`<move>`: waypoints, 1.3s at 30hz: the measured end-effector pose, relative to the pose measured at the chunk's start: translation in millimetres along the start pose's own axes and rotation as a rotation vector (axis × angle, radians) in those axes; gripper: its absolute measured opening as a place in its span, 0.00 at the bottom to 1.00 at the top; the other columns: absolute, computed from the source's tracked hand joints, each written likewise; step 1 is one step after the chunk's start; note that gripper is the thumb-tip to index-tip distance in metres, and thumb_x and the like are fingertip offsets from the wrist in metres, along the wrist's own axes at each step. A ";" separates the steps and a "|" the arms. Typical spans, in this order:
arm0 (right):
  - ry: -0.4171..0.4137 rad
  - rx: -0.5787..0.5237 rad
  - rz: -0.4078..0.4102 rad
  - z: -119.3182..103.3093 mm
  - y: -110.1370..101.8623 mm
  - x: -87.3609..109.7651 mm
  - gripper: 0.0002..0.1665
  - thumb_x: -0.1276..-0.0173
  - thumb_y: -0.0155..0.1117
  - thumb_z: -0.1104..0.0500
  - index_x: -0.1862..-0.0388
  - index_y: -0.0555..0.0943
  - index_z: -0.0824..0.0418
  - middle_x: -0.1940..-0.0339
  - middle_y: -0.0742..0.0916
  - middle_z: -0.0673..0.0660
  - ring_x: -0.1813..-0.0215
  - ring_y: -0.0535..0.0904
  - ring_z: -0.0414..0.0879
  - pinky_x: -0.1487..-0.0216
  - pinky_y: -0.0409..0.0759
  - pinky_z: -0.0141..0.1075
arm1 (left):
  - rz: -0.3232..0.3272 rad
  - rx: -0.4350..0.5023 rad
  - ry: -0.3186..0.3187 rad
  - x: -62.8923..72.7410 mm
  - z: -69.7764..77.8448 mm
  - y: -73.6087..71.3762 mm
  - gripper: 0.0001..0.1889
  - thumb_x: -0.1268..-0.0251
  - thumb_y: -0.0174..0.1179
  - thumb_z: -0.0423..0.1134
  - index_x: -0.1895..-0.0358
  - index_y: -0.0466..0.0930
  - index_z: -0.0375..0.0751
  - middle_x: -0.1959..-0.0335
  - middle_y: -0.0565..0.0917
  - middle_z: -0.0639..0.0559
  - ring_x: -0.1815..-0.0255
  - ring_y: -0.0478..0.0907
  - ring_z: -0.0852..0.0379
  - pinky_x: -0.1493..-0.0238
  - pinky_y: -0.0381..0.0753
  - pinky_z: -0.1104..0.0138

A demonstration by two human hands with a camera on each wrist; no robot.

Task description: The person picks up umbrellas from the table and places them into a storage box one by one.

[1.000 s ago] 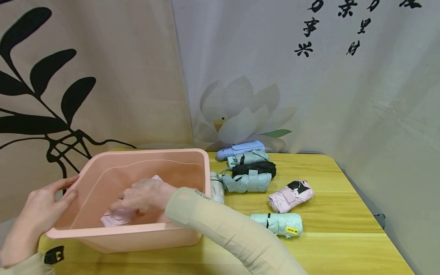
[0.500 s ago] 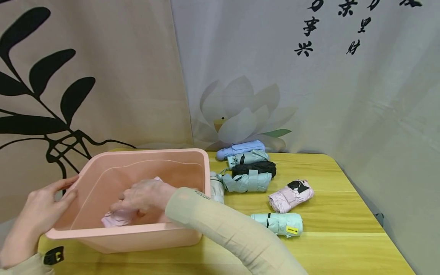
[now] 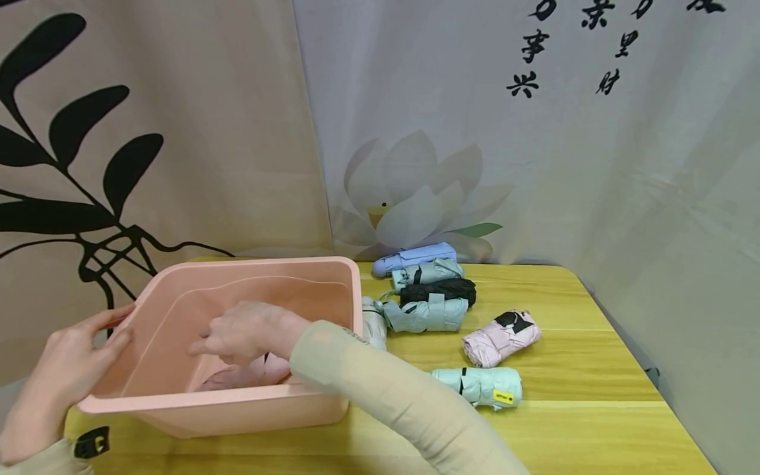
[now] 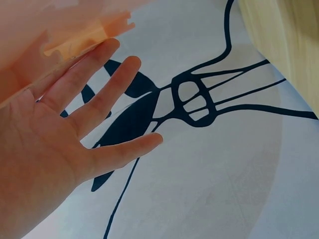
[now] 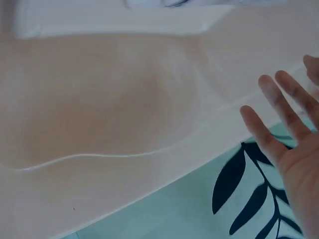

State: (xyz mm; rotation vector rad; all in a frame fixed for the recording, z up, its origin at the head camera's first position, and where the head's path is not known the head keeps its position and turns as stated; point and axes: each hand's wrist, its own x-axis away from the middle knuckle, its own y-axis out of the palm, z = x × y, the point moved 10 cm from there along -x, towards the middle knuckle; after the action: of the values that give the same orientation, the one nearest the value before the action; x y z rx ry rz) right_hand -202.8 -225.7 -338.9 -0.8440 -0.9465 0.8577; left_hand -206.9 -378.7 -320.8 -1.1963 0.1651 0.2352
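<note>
My left hand [image 3: 74, 366] grips the left rim of a pink plastic tub [image 3: 237, 394], thumb on the inner side. In the left wrist view its other fingers [image 4: 124, 149] stretch out straight beyond the tub wall. Inside the tub lies a folded pink umbrella [image 3: 261, 373], partly hidden by the front rim and my right hand. That right hand [image 3: 252, 332] hovers over the umbrella with nothing in its grasp. Its fingers [image 5: 256, 124] appear straight and spread in the right wrist view, against the tub's wall and the curtain.
Right of the tub, a blue umbrella [image 3: 415, 258], a black one [image 3: 439, 290], a grey-green one [image 3: 433, 313] and others lie bundled close together. A pink umbrella [image 3: 501, 338] and a mint one [image 3: 489, 387] lie apart on the wooden table [image 3: 594, 422]. A printed curtain [image 3: 653, 165] hangs behind.
My right hand has let go of the pink umbrella in the tub and lifted slightly; more of the umbrella shows beneath it. The left hand has stayed on the rim.
</note>
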 end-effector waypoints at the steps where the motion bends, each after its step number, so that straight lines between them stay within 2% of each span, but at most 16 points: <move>1: 0.005 -0.004 0.013 1.9 -3.1 2.0 0.28 0.24 0.42 0.52 0.28 0.57 0.34 0.39 0.76 0.39 0.47 0.76 0.35 0.55 0.77 0.27 | -0.001 0.000 0.000 0.1 0.0 0.1 0.25 0.29 0.49 0.43 0.36 0.66 0.29 0.44 0.72 0.20 0.46 0.64 0.18 0.51 0.63 0.31; 7: 0.034 -0.003 0.130 15.5 -30.4 21.1 0.25 0.24 0.43 0.52 0.30 0.61 0.37 0.39 0.76 0.40 0.49 0.78 0.37 0.57 0.77 0.28 | 0.001 0.005 0.001 0.1 0.3 -0.3 0.26 0.29 0.49 0.44 0.35 0.66 0.29 0.44 0.72 0.20 0.46 0.64 0.18 0.51 0.62 0.31; 12: 0.062 -0.027 0.197 28.1 -50.6 44.0 0.21 0.25 0.43 0.52 0.35 0.63 0.41 0.41 0.76 0.40 0.52 0.78 0.39 0.59 0.77 0.31 | 0.007 0.009 0.009 -0.1 0.7 -0.5 0.25 0.29 0.49 0.43 0.35 0.66 0.29 0.45 0.72 0.21 0.47 0.64 0.19 0.51 0.63 0.32; 16: 0.073 -0.064 0.269 40.5 -60.4 65.7 0.20 0.25 0.44 0.52 0.36 0.65 0.44 0.47 0.79 0.42 0.54 0.79 0.40 0.59 0.78 0.32 | 0.016 0.010 0.015 -0.1 0.6 -0.7 0.25 0.29 0.49 0.43 0.36 0.67 0.29 0.46 0.73 0.21 0.47 0.65 0.19 0.52 0.63 0.32; 18: 0.079 -0.086 0.304 47.9 -61.9 76.5 0.21 0.25 0.45 0.51 0.34 0.67 0.44 0.46 0.79 0.43 0.52 0.79 0.40 0.56 0.79 0.33 | 0.019 0.010 0.015 -0.1 0.1 -0.8 0.25 0.29 0.49 0.43 0.36 0.67 0.29 0.46 0.73 0.21 0.47 0.65 0.19 0.52 0.63 0.32; 21: 0.110 -0.143 0.339 61.7 -59.8 91.9 0.23 0.26 0.48 0.50 0.33 0.68 0.44 0.42 0.78 0.42 0.48 0.79 0.41 0.53 0.80 0.34 | 0.023 0.010 0.017 -0.3 -0.3 -1.0 0.25 0.30 0.50 0.43 0.36 0.67 0.29 0.46 0.73 0.21 0.48 0.65 0.19 0.52 0.64 0.33; 26: 0.180 -0.188 0.426 84.0 -50.4 121.0 0.22 0.27 0.51 0.50 0.36 0.71 0.45 0.43 0.80 0.44 0.45 0.78 0.42 0.50 0.80 0.35 | 0.020 0.009 0.014 -0.5 0.1 -0.9 0.25 0.30 0.49 0.42 0.36 0.67 0.29 0.46 0.73 0.21 0.47 0.65 0.19 0.52 0.64 0.33; 35: 0.235 -0.160 0.710 107.8 -28.9 177.8 0.17 0.30 0.55 0.56 0.44 0.78 0.51 0.50 0.84 0.46 0.52 0.80 0.43 0.58 0.80 0.34 | -0.004 0.003 -0.010 -0.1 -1.0 0.1 0.26 0.29 0.49 0.44 0.35 0.66 0.29 0.45 0.72 0.20 0.47 0.64 0.19 0.53 0.64 0.33; 39: 0.267 -0.158 0.782 115.4 -9.6 194.9 0.15 0.32 0.58 0.57 0.46 0.80 0.52 0.52 0.85 0.47 0.54 0.81 0.43 0.60 0.80 0.34 | -0.002 0.000 -0.006 -0.4 -0.4 0.4 0.26 0.29 0.49 0.44 0.35 0.66 0.30 0.45 0.72 0.20 0.47 0.65 0.19 0.52 0.64 0.33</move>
State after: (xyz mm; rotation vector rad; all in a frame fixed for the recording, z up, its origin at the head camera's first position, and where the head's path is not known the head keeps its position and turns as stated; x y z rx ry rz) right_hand -241.5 -31.4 -228.4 -1.4679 -0.4341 1.2987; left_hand -207.5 -378.9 -321.2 -1.1954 0.1589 0.2368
